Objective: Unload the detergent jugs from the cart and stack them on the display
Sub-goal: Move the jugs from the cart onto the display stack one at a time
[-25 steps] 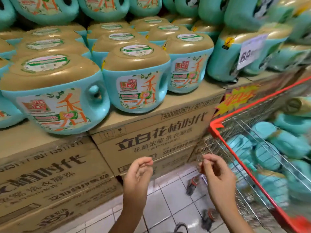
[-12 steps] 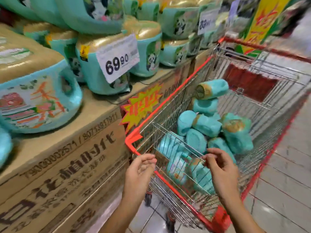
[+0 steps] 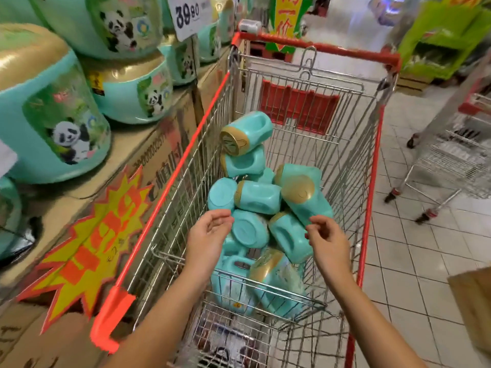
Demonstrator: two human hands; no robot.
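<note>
A red-rimmed wire cart (image 3: 369, 197) stands in front of me with several teal detergent jugs (image 3: 259, 200) with gold caps lying jumbled in its basket. My left hand (image 3: 208, 236) hovers over the near end of the pile, fingers apart and curled, holding nothing. My right hand (image 3: 328, 241) hangs beside it over a jug (image 3: 289, 237), also empty with loosely spread fingers. On the left, larger teal jugs with panda labels (image 3: 53, 118) stand upright on the cardboard-box display (image 3: 148, 144).
A price sign reading 39.80 (image 3: 187, 15) hangs over the display. A yellow-and-orange starburst sign (image 3: 93, 243) is stuck on the boxes. A second wire cart (image 3: 451, 155) stands on the tiled floor at right. A cardboard corner (image 3: 475, 306) juts in at lower right.
My view swung right from the display to the cart. Both hands moved forward over the cart's basket and now hover above the jugs, still empty.
</note>
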